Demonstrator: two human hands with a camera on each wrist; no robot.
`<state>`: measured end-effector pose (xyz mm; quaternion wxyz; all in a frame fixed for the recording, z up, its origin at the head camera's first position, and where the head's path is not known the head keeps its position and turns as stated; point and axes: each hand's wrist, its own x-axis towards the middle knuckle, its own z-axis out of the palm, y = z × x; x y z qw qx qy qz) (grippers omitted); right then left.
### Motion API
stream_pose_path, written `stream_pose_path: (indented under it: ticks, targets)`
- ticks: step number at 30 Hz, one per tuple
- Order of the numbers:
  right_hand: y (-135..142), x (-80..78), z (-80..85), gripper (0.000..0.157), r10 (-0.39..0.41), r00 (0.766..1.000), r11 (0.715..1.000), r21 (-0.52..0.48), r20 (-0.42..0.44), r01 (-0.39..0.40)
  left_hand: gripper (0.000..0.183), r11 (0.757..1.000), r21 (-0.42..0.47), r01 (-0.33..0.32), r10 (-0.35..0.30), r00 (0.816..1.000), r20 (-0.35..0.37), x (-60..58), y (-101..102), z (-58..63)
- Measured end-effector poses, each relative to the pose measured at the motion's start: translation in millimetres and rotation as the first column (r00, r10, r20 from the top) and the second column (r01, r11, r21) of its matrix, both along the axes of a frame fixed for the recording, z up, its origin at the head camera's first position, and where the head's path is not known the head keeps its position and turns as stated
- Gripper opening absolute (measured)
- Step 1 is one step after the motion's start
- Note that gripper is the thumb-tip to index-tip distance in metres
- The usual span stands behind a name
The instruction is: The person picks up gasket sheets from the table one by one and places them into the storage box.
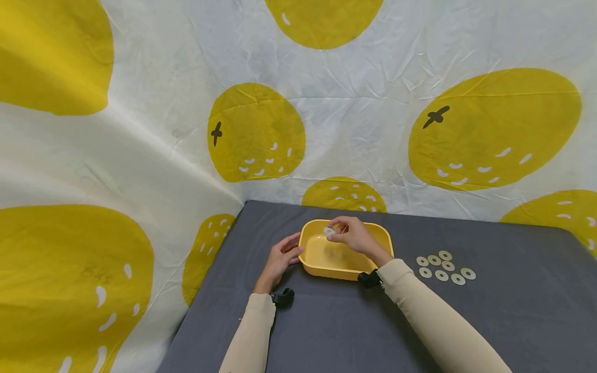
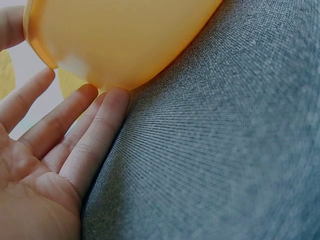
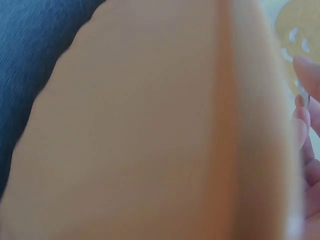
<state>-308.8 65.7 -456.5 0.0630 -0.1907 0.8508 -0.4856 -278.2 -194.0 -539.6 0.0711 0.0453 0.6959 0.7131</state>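
Note:
A yellow rectangular plastic basin (image 1: pixel 322 259) with rounded corners stands on the grey cloth. Over its inside, my right hand (image 1: pixel 352 235) pinches a flat metal washer (image 1: pixel 328 231) between thumb and fingertips. The same washer (image 3: pixel 304 95) shows edge-on in the right wrist view, where the blurred basin wall (image 3: pixel 140 125) covers most of the picture. My left hand (image 1: pixel 280 259) is at the basin's left end. In the left wrist view its straight fingers (image 2: pixel 97 135) touch the outer wall low down, and the thumb (image 2: pixel 11 27) lies at the rim.
Several more washers (image 1: pixel 448 266) lie loosely grouped on the grey cloth (image 1: pixel 517 295) to the right of the basin. A white curtain with yellow fruit prints (image 1: pixel 345 134) hangs behind and to the left of the table. Each wrist carries a black strap-on camera (image 1: pixel 283 297).

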Motion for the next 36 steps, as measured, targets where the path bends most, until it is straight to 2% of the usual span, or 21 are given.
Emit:
stream_pose_path:
  ticks: [8, 18, 24, 36]
  targets:
    - [-16.0, -2.9, -2.5, 0.030, -0.004, 1.000, 1.000, 0.010, 0.025, 0.004, 0.055, 1.000, -0.003, 0.008, -0.008, 1.000, 0.001, -0.6, -0.3, -0.5]
    - [-25.7, -12.9, 9.2, 0.031, 0.027, 1.000, 0.999, 0.027, 0.006, -0.027, 0.055, 1.000, 0.001, 0.019, -0.019, 1.000, -0.004, -1.6, -1.4, 0.2]
    - [-25.0, -22.5, 13.3, 0.031, 0.072, 0.997, 0.996, 0.054, 0.006, -0.073, 0.055, 1.000, 0.009, 0.016, -0.016, 1.000, -0.004, -1.2, -1.3, 0.9]
    - [-17.1, -41.9, 0.7, 0.032, 0.220, 0.975, 0.973, 0.069, 0.024, -0.221, 0.051, 1.000, -0.013, 0.004, -0.004, 1.000, -0.006, 0.7, -0.6, -3.1]
